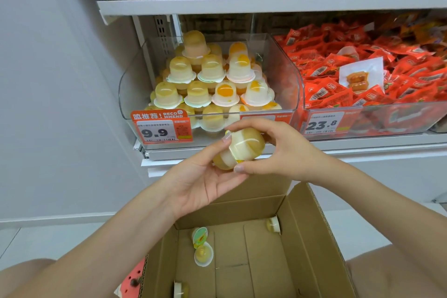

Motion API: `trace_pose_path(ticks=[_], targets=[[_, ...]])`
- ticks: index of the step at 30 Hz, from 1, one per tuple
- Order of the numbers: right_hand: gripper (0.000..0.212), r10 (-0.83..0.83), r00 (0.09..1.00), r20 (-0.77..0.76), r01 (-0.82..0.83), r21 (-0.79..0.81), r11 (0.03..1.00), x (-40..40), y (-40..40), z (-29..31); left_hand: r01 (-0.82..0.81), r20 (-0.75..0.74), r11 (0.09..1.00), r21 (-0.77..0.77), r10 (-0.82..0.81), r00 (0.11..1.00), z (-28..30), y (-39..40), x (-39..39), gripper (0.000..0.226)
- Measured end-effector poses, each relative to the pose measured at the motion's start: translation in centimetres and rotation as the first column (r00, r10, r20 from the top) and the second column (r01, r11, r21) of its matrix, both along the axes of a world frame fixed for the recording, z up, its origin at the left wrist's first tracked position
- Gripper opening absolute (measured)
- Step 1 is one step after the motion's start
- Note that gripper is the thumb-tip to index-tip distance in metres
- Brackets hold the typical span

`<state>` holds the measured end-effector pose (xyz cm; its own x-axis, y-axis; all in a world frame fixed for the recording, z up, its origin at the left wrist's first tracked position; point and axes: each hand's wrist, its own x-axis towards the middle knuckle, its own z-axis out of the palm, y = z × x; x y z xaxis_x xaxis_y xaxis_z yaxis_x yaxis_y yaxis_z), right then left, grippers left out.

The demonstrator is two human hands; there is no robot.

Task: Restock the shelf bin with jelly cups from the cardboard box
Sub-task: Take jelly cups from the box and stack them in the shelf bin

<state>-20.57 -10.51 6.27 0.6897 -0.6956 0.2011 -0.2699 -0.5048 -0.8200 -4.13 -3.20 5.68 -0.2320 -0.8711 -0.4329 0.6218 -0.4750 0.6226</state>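
While you hold two jelly cups pressed together between both hands, just in front of the shelf bin and above the cardboard box, the weak point is the join between them. Your left hand cradles the lower cup with thumb and fingertips curled round it; your right hand pinches the upper one from the side. Neither grip wraps fully, so if you loosen one before the other takes the weight, a cup could drop back into the box. Beyond that, the stack of cups in the bin rises in a steep pyramid, with the top cup perched alone. Setting yours down hard or off-centre could, I judge, topple that peak over the low front wall. A few cups remain on the box floor.
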Motion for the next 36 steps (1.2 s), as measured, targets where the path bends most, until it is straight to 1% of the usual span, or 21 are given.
trace_pose_path(ticks=[2, 3, 4, 5, 6, 7, 8, 9, 10, 11, 13, 15, 17, 20, 22, 24, 27, 30, 34, 36], targets=[[0.057, -0.02, 1.0, 0.015, 0.021, -0.028, 0.999, 0.6, 0.3, -0.1, -0.005, -0.02, 1.0, -0.004, 0.005, 1.0, 0.3, 0.1, 0.3, 0.052], [0.055, -0.04, 0.999, 0.025, 0.04, -0.026, 0.999, 0.8, 0.3, -0.1, 0.013, 0.016, 1.0, -0.015, -0.013, 1.0, 0.7, 0.1, 0.5, 0.053], [0.053, -0.068, 0.997, 0.04, 0.069, -0.023, 0.997, 1.1, 0.2, 0.2, 0.044, 0.129, 0.999, -0.025, -0.041, 0.991, 0.9, -0.1, 0.8, 0.054], [0.051, -0.105, 0.993, 0.061, 0.107, -0.025, 0.994, 1.3, -0.1, 0.5, 0.09, 0.35, 0.995, -0.037, -0.072, 0.934, 1.0, -0.3, 1.2, 0.056], [0.049, -0.15, 0.984, 0.094, 0.153, -0.03, 0.988, 1.5, -0.5, 0.9, 0.122, 0.611, 0.992, -0.033, -0.076, 0.788, 1.1, -0.6, 1.7, 0.058], [0.048, -0.204, 0.969, 0.141, 0.21, -0.03, 0.977, 1.8, -1.2, 1.4, 0.119, 0.818, 0.992, -0.036, -0.039, 0.575, 1.1, -1.0, 2.5, 0.06], [0.046, -0.265, 0.946, 0.187, 0.275, -0.029, 0.961, 2.1, -2.0, 2.0, 0.111, 0.936, 0.991, -0.071, 0.028, 0.351, 0.9, -1.4, 3.4, 0.059], [0.046, -0.326, 0.919, 0.222, 0.343, -0.041, 0.938, 2.6, -2.9, 2.6, 0.122, 0.98, 0.985, -0.121, 0.099, 0.172, 0.5, -1.7, 4.4, 0.054], [0.047, -0.381, 0.892, 0.244, 0.408, -0.069, 0.91, 3.1, -4.0, 3.1, 0.136, 0.988, 0.979, -0.153, 0.148, 0.048, 0.4, -1.9, 5.4, 0.047], [0.048, -0.432, 0.864, 0.258, 0.468, -0.095, 0.879, 3.7, -5.3, 3.6, 0.142, 0.983, 0.975, -0.171, 0.178, -0.036, 0.3, -2.2, 6.3, 0.039], [0.049, -0.515, 0.808, 0.287, 0.559, -0.096, 0.824, 5.0, -7.9, 4.6, 0.139, 0.968, 0.972, -0.19, 0.208, -0.137, 0.1, -2.8, 7.5, 0.028], [0.052, -0.562, 0.772, 0.298, 0.606, -0.077, 0.792, 6.5, -10.4, 5.4, 0.133, 0.961, 0.974, -0.185, 0.208, -0.183, -0.1, -3.2, 7.9, 0.023], [0.059, -0.589, 0.759, 0.277, 0.635, -0.115, 0.764, 7.8, -12.4, 6.0, 0.129, 0.965, 0.976, -0.175, 0.196, -0.173, -0.2, -3.4, 7.8, 0.023], [0.063, -0.57, 0.788, 0.235, 0.612, -0.197, 0.766, 8.9, -14.7, 6.9, 0.135, 0.965, 0.976, -0.171, 0.194, -0.174, -0.2, -3.5, 7.6, 0.024], [0.063, -0.55, 0.827, 0.118, 0.559, -0.283, 0.78, 9.1, -16.1, 7.4, 0.134, 0.966, 0.976, -0.171, 0.193, -0.174, -0.1, -3.6, 7.5, 0.028], [0.071, -0.518, 0.854, -0.043, 0.47, -0.363, 0.805, 9.1, -17.6, 7.9, 0.137, 0.969, 0.977, -0.163, 0.184, -0.164, 0.1, -3.6, 7.4, 0.033], [0.089, -0.499, 0.829, -0.252, 0.356, -0.45, 0.819, 9.1, -18.9, 8.6, 0.149, 0.973, 0.978, -0.147, 0.17, -0.155, 0.3, -3.7, 7.3, 0.033], [0.095, -0.482, 0.798, -0.361, 0.283, -0.481, 0.83, 9.4, -19.3, 9.0, 0.154, 0.975, 0.977, -0.148, 0.171, -0.145, 0.5, -3.6, 7.3, 0.031], [0.085, -0.384, 0.77, -0.51, 0.162, -0.425, 0.89, 9.4, -19.3, 9.6, 0.171, 0.971, 0.976, -0.138, 0.168, -0.171, 0.6, -3.5, 7.1, 0.028], [0.09, -0.389, 0.763, -0.517, 0.157, -0.436, 0.886, 9.5, -19.3, 9.7, 0.177, 0.97, 0.975, -0.132, 0.164, -0.179, 0.6, -3.5, 7.1, 0.028]])
